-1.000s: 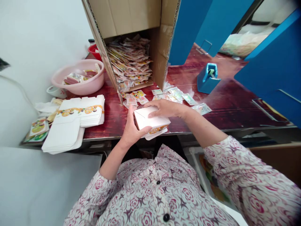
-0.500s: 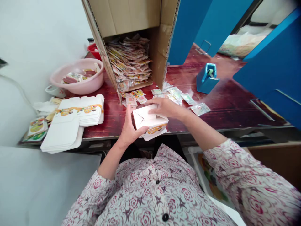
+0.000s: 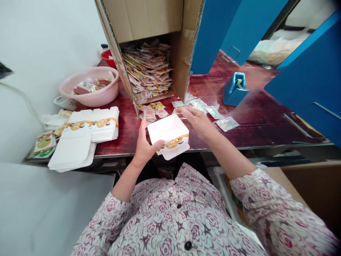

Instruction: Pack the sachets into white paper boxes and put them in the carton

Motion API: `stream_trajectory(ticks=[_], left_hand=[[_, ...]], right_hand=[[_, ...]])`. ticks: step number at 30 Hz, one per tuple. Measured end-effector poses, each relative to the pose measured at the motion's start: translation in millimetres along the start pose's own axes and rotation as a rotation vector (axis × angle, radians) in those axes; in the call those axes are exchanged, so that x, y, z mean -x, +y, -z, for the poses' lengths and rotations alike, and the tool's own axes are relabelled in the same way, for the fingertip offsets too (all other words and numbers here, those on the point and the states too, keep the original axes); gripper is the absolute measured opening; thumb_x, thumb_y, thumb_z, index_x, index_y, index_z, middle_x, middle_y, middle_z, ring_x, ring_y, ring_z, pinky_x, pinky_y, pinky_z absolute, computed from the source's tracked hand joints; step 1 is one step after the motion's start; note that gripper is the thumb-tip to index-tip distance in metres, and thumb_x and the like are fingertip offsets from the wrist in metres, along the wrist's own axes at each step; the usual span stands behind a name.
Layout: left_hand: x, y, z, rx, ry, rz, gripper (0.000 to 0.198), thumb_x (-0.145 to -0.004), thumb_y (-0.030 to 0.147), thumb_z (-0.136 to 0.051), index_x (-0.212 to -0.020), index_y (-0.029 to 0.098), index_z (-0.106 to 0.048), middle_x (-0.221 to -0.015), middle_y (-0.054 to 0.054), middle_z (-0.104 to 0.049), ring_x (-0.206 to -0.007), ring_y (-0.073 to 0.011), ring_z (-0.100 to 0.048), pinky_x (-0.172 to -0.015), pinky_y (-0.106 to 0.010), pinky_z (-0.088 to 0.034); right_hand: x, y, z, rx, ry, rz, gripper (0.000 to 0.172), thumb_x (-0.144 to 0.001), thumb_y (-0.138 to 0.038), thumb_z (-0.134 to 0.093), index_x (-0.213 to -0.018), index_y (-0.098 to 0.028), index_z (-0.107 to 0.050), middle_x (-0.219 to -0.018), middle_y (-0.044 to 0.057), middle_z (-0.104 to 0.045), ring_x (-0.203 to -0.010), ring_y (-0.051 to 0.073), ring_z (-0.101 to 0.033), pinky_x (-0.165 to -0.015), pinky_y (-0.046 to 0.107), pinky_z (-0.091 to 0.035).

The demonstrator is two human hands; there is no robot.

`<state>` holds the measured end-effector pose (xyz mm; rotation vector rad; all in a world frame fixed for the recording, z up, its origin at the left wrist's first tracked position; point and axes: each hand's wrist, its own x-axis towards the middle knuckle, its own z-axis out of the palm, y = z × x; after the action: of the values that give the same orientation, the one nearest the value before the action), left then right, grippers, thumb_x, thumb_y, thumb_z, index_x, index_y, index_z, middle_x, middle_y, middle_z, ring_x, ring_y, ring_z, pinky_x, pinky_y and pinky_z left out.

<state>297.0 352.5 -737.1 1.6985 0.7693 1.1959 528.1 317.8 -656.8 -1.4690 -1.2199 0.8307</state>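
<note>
White paperboard box [image 3: 167,137] is clamped in the left hand [image 3: 145,147]'s grip, while the right hand [image 3: 196,122] floats just past it, grip open, over the red table [image 3: 119,142].

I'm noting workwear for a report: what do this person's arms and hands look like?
The left hand and right hand are bare, without gloves. The left sleeve and right sleeve belong to a cream blouse printed with maroon roses and dark stars, ending partway down the forearms.
</note>
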Motion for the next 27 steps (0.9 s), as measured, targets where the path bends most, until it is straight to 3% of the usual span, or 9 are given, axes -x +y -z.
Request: stream_trajectory(ticks=[3, 6, 8, 12, 14, 17, 21, 24, 27], left_hand=[[4.1, 6.8, 5.3, 0.125, 0.151, 0.046, 0.089, -0.085, 0.072, -0.055, -0.155, 0.031, -0.017, -0.141, -0.014, -0.045, -0.132, -0.0312, -0.051, -0.112, -0.049, -0.044], [16.8, 17.7, 2.1, 0.151, 0.235, 0.063, 0.076, -0.093, 0.074, -0.028, -0.156, 0.036, -0.006, -0.149, -0.012, -0.038, -0.140, -0.0278, -0.046, -0.112, -0.044, -0.046], [30.3, 23.1, -4.0, 0.116, 0.217, 0.040, 0.082, -0.091, 0.077, -0.032, -0.156, 0.038, -0.001, -0.157, -0.011, -0.031, -0.145, -0.0284, -0.040, -0.115, -0.044, -0.044], [56.2, 24.5, -1.4, 0.119, 0.059, 0.096, 0.091, -0.085, 0.075, -0.051, -0.157, 0.036, -0.011, -0.166, -0.010, -0.019, -0.152, -0.0328, -0.027, -0.119, -0.050, -0.039], [61.8, 27.0, 15.7, 0.137, 0.067, 0.143, 0.082, -0.089, 0.075, -0.043, -0.156, 0.037, -0.016, -0.167, -0.009, -0.019, -0.153, -0.0320, -0.025, -0.119, -0.051, -0.037], [61.3, 43.7, 53.4, 0.096, 0.253, 0.071, 0.072, -0.093, 0.072, -0.034, -0.155, 0.040, -0.019, -0.166, -0.007, -0.024, -0.152, -0.0288, -0.027, -0.121, -0.050, -0.034], [57.6, 72.6, 92.2, -0.057, 0.364, -0.059, 0.083, -0.087, 0.065, -0.059, -0.155, 0.040, -0.020, -0.156, -0.007, -0.042, -0.147, -0.0293, -0.038, -0.120, -0.050, -0.034], [56.0, 73.2, 104.3, -0.204, 0.403, 0.077, 0.081, -0.085, 0.050, -0.070, -0.153, 0.032, -0.030, -0.132, -0.009, -0.062, -0.126, -0.0270, -0.059, -0.112, -0.048, -0.044], [50.6, 57.8, 107.6, -0.364, 0.486, 0.198, 0.050, -0.091, 0.047, -0.060, -0.134, 0.021, -0.058, -0.119, -0.010, -0.067, -0.117, -0.0265, -0.062, -0.110, -0.046, -0.046]], right_hand=[[22.8, -9.4, 9.1, -0.119, 0.155, -0.006, 0.041, -0.090, -0.058, -0.056, -0.097, -0.021, -0.073, -0.096, 0.008, -0.074, -0.084, 0.018, -0.068, -0.078, 0.036, -0.058], [51.1, -17.9, -2.7, -0.145, -0.112, -0.119, 0.042, -0.084, -0.061, -0.064, -0.093, -0.021, -0.075, -0.087, 0.008, -0.075, -0.073, 0.019, -0.068, -0.073, 0.038, -0.060], [66.4, -19.0, -22.6, -0.235, -0.282, -0.123, 0.044, -0.078, -0.058, -0.074, -0.104, -0.023, -0.074, -0.095, 0.007, -0.077, -0.082, 0.020, -0.070, -0.079, 0.039, -0.061], [77.6, -21.3, -52.1, -0.365, -0.254, -0.003, 0.042, -0.085, -0.052, -0.067, -0.118, -0.027, -0.069, -0.105, 0.004, -0.076, -0.094, 0.021, -0.070, -0.086, 0.041, -0.060], [73.0, -29.8, -52.6, -0.166, -0.351, 0.121, 0.032, -0.092, -0.043, -0.061, -0.118, -0.028, -0.069, -0.107, 0.004, -0.075, -0.100, 0.021, -0.069, -0.090, 0.042, -0.058], [59.6, -50.1, -54.2, 0.341, -0.655, 0.419, 0.022, -0.092, -0.020, -0.056, -0.104, -0.025, -0.073, -0.100, 0.005, -0.075, -0.100, 0.021, -0.067, -0.094, 0.041, -0.052], [42.0, -71.2, -91.4, 0.883, -0.940, 0.763, 0.024, -0.085, -0.003, -0.054, -0.083, -0.019, -0.072, -0.088, 0.008, -0.073, -0.088, 0.022, -0.064, -0.089, 0.041, -0.045], [25.6, -70.1, -130.8, 1.026, -0.982, 0.861, 0.021, -0.088, -0.007, -0.056, -0.079, -0.016, -0.072, -0.089, 0.009, -0.073, -0.087, 0.024, -0.064, -0.096, 0.049, -0.041], [8.0, -52.6, -153.5, 1.028, -0.864, 0.890, 0.022, -0.090, -0.007, -0.053, -0.088, -0.014, -0.074, -0.100, 0.011, -0.074, -0.100, 0.027, -0.064, -0.109, 0.055, -0.033]])
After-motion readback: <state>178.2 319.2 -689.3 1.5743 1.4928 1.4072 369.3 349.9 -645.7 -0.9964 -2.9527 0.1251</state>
